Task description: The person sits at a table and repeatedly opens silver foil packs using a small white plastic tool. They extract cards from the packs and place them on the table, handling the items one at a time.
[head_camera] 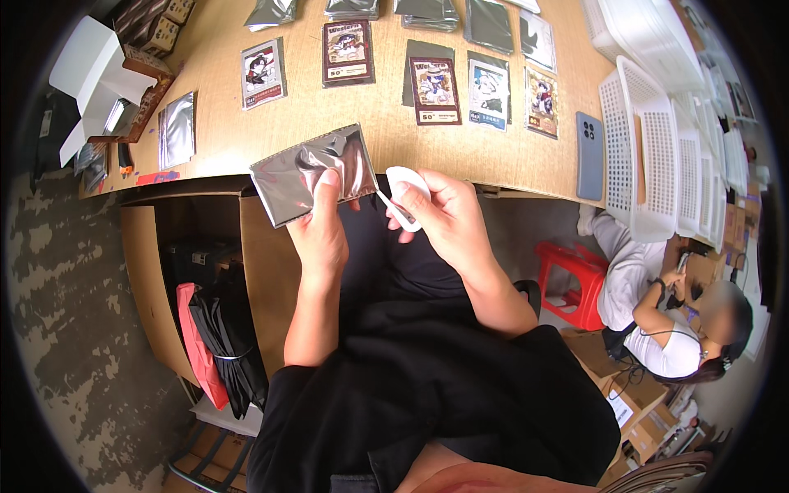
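My left hand point(322, 237) grips a silver foil packet point(280, 188) with crimped ends, thumb on top, just past the table's near edge. In my right hand point(459, 215) is a small rounded white plastic tool point(402, 177), possibly a bag cutter. Its thin arm meets or nearly meets the packet's right end; contact is hard to tell. Beyond my hands, several illustrated cards in clear sleeves lie in a row, among them a grey-bordered card point(263, 75), a brown-bordered card point(347, 52), another brown card point(435, 89) and a blue-white card point(488, 92).
Silver packets point(177, 132) lie at the left by an opened box point(92, 68) and an orange-and-black cutter point(125, 159). A phone point(590, 157) rests beside white perforated baskets point(656, 123). Below the table stands an open carton point(268, 252). A person point(669, 339) sits near a red stool point(570, 283).
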A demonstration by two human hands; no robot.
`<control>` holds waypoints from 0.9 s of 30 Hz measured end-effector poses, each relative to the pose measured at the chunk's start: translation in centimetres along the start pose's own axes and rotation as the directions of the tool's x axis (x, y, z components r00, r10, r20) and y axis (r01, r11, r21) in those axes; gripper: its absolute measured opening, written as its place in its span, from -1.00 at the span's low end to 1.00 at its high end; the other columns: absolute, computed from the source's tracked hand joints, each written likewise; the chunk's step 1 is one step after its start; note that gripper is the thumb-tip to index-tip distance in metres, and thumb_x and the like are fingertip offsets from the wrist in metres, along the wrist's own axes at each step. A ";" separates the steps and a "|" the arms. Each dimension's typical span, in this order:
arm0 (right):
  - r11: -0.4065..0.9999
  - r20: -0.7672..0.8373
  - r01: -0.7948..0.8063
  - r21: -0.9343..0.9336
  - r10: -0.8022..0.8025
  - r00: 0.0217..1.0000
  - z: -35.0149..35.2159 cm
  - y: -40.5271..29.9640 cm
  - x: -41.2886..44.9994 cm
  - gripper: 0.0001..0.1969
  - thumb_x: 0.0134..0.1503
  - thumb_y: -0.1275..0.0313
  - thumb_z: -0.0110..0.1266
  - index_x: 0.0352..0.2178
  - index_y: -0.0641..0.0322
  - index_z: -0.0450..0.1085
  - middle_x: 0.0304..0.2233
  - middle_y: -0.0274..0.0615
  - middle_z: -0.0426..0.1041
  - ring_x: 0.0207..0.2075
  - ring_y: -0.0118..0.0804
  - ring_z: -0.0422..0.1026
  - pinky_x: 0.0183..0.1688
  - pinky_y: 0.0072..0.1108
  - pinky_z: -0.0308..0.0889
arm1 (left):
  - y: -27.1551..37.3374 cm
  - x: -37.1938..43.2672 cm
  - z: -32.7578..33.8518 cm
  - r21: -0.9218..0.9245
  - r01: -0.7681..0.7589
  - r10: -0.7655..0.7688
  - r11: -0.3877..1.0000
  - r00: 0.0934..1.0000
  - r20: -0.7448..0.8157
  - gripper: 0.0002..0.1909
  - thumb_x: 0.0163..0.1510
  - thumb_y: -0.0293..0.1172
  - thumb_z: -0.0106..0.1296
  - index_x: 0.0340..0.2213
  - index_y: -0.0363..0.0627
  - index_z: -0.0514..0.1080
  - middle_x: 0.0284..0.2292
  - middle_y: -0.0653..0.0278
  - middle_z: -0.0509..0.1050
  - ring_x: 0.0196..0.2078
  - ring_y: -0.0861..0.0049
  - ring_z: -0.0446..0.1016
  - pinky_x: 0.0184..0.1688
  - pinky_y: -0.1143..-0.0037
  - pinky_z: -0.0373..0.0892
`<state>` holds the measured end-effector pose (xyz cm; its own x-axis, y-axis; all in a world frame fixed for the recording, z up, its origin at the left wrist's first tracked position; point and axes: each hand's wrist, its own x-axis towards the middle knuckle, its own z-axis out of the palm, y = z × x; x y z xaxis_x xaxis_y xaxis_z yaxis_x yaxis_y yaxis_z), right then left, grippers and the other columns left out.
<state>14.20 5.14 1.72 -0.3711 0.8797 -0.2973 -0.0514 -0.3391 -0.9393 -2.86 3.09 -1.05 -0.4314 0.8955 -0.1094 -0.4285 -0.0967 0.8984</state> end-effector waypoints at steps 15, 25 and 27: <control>0.953 -0.305 0.109 0.282 -0.019 0.952 0.0 -1.7 2.1 -0.72 0.33 0.22 0.11 -0.29 0.27 0.49 -0.62 -0.51 0.31 -0.69 -0.75 0.19 -0.71 -0.78 0.04 | -1.9 -3.6 1.3 0.044 0.069 -0.076 0.997 0.979 0.188 -0.87 0.24 -0.56 0.04 -0.16 -0.24 0.45 -0.30 0.34 0.51 -0.36 0.69 0.47 -0.39 0.63 0.43; 0.938 -0.168 0.040 -0.345 -0.104 0.980 -2.4 0.4 5.3 -0.78 0.25 0.49 0.14 -0.09 0.35 0.48 -0.47 -0.29 0.50 -0.63 -0.60 0.34 -0.64 -0.67 0.28 | -1.5 -2.0 0.2 -0.032 0.136 -0.136 0.990 0.991 0.011 -0.67 0.21 -0.52 0.11 -0.02 -0.17 0.32 -0.25 0.26 0.48 -0.34 0.55 0.48 -0.46 0.50 0.40; 0.730 -0.156 0.234 -0.642 -0.423 0.892 -2.1 1.4 6.1 -0.81 0.16 0.50 0.21 -0.20 0.35 0.47 -0.52 -0.08 0.49 -0.48 -0.12 0.55 -0.44 -0.44 0.43 | -1.6 -1.5 -0.2 -0.064 0.162 -0.163 0.985 0.987 -0.001 -0.66 0.20 -0.51 0.12 -0.01 -0.16 0.31 -0.25 0.26 0.48 -0.36 0.54 0.47 -0.47 0.49 0.39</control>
<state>13.81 10.71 -1.78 -0.1646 0.9807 0.1055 0.4707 0.1722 -0.8653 -1.72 1.76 -2.39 -0.3564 0.8991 -0.2543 -0.5427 0.0224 0.8397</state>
